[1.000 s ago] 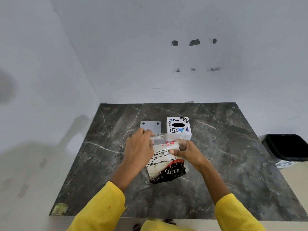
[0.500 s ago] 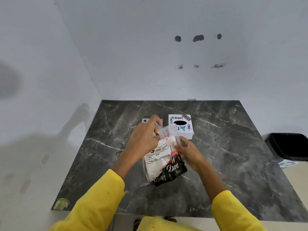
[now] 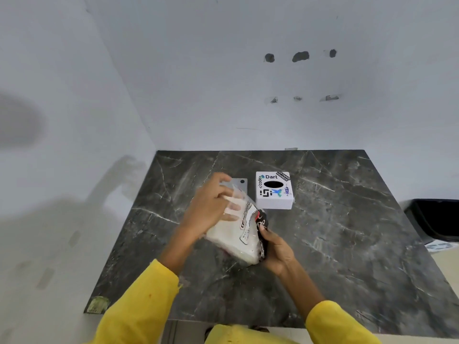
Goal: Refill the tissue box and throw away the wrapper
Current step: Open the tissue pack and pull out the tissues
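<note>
A white cube tissue box with stickers and a dark oval slot stands on the dark marble table. Just in front of it I hold a pack of white tissues in a clear plastic wrapper with black and red print, tilted on its side above the table. My left hand grips the wrapper's clear top end, fingers partly inside the plastic. My right hand holds the pack's printed lower end. A flat grey lid plate lies left of the box, partly hidden by my left hand.
A black bin stands on the floor past the table's right edge. White walls close the table's back and left sides. A small greenish sticker marks the front left corner.
The pack has turned from upright facing me to tilted on its side. My left hand has moved to the wrapper's top end and my right hand has dropped to the pack's lower end.
</note>
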